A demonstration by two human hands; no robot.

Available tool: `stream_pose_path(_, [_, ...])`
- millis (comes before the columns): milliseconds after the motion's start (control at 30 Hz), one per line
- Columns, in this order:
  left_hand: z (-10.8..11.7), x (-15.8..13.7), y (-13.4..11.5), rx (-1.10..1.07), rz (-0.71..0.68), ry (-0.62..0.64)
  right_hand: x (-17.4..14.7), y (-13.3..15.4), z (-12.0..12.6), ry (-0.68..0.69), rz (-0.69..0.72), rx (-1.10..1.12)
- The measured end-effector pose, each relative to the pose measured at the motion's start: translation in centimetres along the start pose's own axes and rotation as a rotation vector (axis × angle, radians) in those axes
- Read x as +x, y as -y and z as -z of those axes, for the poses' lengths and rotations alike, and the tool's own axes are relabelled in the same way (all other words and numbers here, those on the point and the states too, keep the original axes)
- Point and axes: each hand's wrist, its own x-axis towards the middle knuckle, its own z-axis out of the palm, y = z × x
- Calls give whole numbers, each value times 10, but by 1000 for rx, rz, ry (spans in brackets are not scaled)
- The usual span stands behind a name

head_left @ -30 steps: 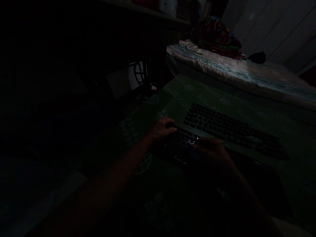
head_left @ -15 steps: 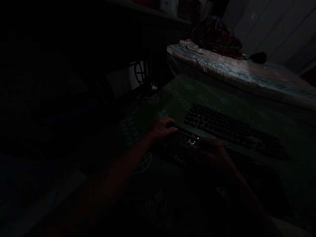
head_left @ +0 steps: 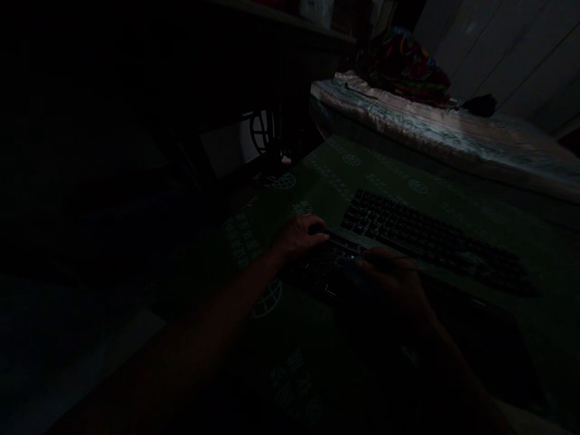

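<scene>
In the dim head view, a dark keyboard case (head_left: 480, 329) lies on a green printed sheet (head_left: 290, 326). My left hand (head_left: 299, 237) is closed on the far left part of this case, thumb along its edge. My right hand (head_left: 392, 272) hovers over or rests on the case's middle, fingers pinched; a thin dark line, perhaps a slim tool, sticks out from it to the right. Its fingertips are too dark to make out. Just beyond both hands lies a black panel of keyboard keys (head_left: 430, 235), apart from them.
Behind the sheet stands a bed with a pale patterned cover (head_left: 408, 124), bearing a bundle of colourful cloth (head_left: 408, 66) and a small black item (head_left: 480, 105). At the left, a dark table (head_left: 272, 54) stands above a spoked wheel (head_left: 260, 133).
The view has shifted slightly. My right hand has moved a little leftward over the case, and the light patch beside its fingers is now mostly dark. My left hand stays in place.
</scene>
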Motion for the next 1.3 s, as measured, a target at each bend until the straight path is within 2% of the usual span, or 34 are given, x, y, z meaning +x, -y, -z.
stream_pose_path(133, [0,-1,-1,-16,-2,-4,1,-7,-7,11,69,-21])
stream_pose_path(300, [0,0,0,-9,4,0,0,-5,-4,39,-8,-33])
stream_pose_path(400, [-1,1,2,-8,-13,-1,-1,-5,-6,12,16,7])
stream_pose_path(467, [-1,1,3,-12,-21,2,-1,-5,-8,50,18,38])
stream_pose_path(567, [-1,1,4,-9,-17,-3,-3,-4,-7,100,-43,77])
stream_pose_path(667, [-1,1,4,-16,-13,-1,-4,0,-6,73,-84,87])
stream_pose_path(933, [-1,0,2,-28,-2,-3,-2,-2,-5,126,-40,45])
stream_pose_path(1167, [-1,1,3,-28,11,5,-1,-3,-13,82,35,41])
stream_pose_path(1300, [0,0,3,-33,0,5,0,-5,-8,130,6,-28])
